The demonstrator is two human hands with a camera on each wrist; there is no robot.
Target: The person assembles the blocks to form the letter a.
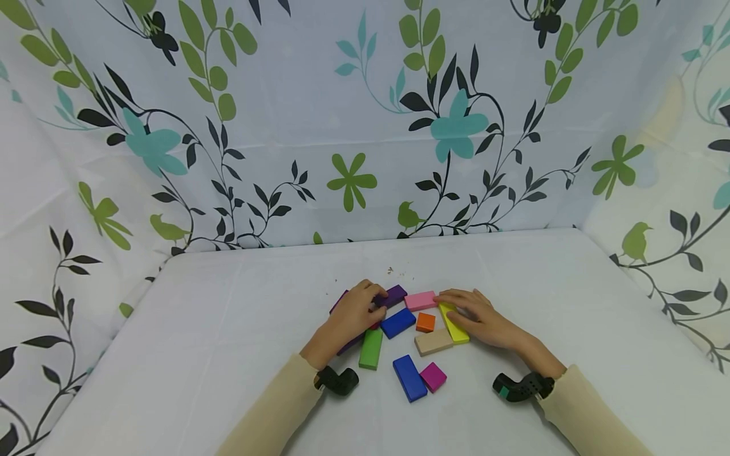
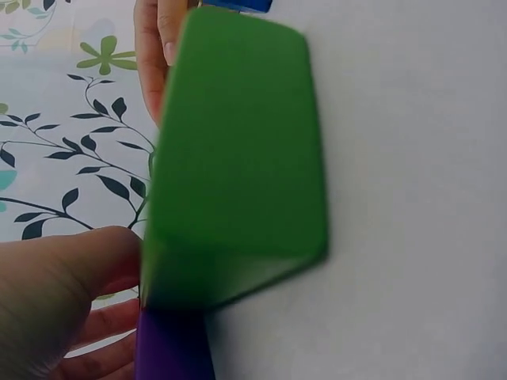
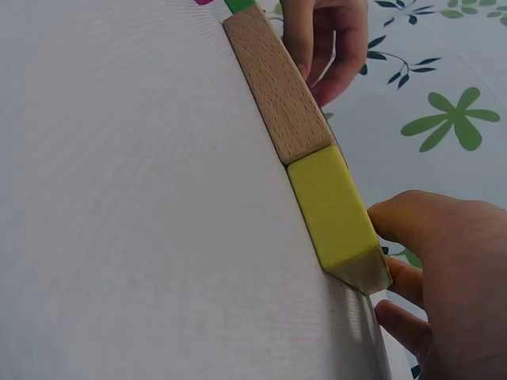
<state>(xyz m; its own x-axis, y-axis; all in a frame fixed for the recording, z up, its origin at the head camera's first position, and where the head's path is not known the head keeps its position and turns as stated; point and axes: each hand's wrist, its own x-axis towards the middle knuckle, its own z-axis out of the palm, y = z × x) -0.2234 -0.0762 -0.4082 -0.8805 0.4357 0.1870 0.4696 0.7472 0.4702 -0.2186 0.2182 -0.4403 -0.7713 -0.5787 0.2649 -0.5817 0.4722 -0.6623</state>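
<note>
Head view is showing us a left hand (image 1: 355, 310) hiding parts of some blocks. We are seeing only a small bit of a red block (image 1: 374, 326) and part of a dark purple block (image 1: 349, 345) beside it. The left fingers are bending near another purple block (image 1: 392, 296), but we cannot tell if they are pinching it. The right hand (image 1: 479, 316) is covering the far end of a yellow block (image 1: 454, 326); its thumb and fingers are sitting apart, and we cannot tell if they are gripping it. Tiny specks (image 1: 390, 271) are lying past the blocks, too small for us to name. In the left wrist view, a blurry green block (image 2: 238, 142) is blocking much of what we are looking at.

The yellow block is looking long and bright. It is lying on the white desk (image 1: 228, 354), touching a tan wooden block (image 1: 433, 342) that is showing little dark marks. A pink block (image 1: 421, 301) is lying by its far end, and a small orange block (image 1: 425, 322) is sitting near them.
</note>
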